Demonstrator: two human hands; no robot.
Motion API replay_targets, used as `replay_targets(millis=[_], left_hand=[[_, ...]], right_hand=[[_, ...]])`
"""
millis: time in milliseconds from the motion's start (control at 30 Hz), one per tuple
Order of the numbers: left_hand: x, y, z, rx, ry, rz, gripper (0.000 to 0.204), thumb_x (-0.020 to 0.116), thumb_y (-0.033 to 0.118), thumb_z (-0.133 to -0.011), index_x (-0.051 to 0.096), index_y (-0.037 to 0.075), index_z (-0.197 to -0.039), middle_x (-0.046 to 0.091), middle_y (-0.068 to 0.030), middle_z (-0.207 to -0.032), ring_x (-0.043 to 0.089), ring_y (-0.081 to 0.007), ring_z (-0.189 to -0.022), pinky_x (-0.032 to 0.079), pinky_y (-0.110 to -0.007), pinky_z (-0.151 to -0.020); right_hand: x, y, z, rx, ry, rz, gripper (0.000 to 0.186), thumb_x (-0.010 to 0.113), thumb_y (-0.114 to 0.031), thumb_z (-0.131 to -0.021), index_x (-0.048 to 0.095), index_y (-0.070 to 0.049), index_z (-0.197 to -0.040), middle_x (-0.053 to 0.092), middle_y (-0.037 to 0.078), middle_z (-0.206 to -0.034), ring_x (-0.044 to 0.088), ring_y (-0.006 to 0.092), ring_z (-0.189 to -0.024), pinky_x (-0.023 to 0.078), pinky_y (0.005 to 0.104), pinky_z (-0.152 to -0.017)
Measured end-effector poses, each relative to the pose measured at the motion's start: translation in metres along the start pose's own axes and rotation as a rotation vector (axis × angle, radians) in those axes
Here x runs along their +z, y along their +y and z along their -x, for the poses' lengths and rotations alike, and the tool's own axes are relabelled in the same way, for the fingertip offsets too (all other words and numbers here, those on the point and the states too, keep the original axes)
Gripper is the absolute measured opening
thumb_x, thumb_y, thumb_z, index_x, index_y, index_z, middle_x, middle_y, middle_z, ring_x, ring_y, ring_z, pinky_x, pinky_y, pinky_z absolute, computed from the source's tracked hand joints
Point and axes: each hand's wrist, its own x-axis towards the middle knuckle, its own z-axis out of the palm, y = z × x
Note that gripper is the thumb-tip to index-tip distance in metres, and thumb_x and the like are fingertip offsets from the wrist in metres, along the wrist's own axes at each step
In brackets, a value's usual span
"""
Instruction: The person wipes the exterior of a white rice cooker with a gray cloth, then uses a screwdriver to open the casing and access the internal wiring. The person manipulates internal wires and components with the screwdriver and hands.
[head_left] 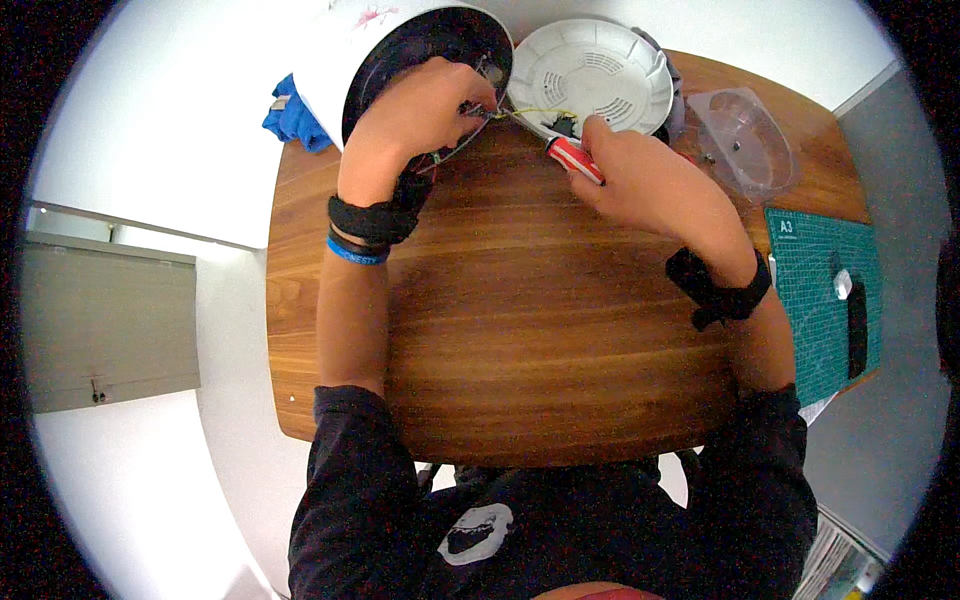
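A white round housing (pixel 330 45) with a dark interior lies tipped at the back left, with thin wires inside. My left hand (pixel 420 120) is closed at its opening on a small dark part or wire that I cannot make out clearly. My right hand (pixel 645 180) grips a red screwdriver (pixel 572 157), its shaft pointing toward my left fingers. Beside the housing lies a white vented round cover (pixel 590 65); a thin yellow wire (pixel 540 110) runs over it by a small black component (pixel 563 126).
A clear plastic container (pixel 760 150) with small metal bits stands at the back right. A green cutting mat (pixel 810 250) with a black object (pixel 856 325) lies on the wooden table (pixel 540 330)'s right side. A blue cloth (pixel 290 120) sits behind the table's left edge, near a white wall.
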Motion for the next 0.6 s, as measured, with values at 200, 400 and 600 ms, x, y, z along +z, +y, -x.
replay_targets(millis=[200,400,600], left_hand=[[-0.001,0.005,0.0,-0.11,-0.033,-0.04,0.021,0.081,0.013,-0.086,0.084,0.014,-0.107,0.08,-0.0155,-0.102,0.076,-0.0372,-0.1,0.061,-0.048,-0.09],[0.0,0.004,-0.002,-0.085,-0.037,-0.065,0.021,0.081,0.015,-0.088,0.083,0.016,-0.108,0.08,-0.0151,-0.102,0.076,-0.0377,-0.1,0.061,-0.049,-0.088],[0.006,0.0,0.001,-0.042,0.038,-0.086,0.02,0.08,0.015,-0.089,0.083,0.016,-0.108,0.079,-0.0166,-0.101,0.076,-0.039,-0.099,0.061,-0.05,-0.088]], right_hand=[[0.003,-0.005,0.0,-0.048,0.009,-0.016,0.048,0.065,-0.031,-0.1,0.057,0.013,-0.118,0.074,0.036,-0.091,0.075,0.0523,-0.088,0.061,0.0597,-0.081],[0.009,-0.003,0.0,-0.052,0.048,-0.009,0.049,0.064,-0.032,-0.1,0.058,0.014,-0.116,0.074,0.036,-0.091,0.075,0.0527,-0.087,0.06,0.0602,-0.081],[0.008,-0.006,0.002,-0.022,0.003,-0.027,0.043,0.066,-0.03,-0.102,0.052,0.008,-0.115,0.072,0.035,-0.093,0.07,0.0556,-0.092,0.056,0.0614,-0.081]])
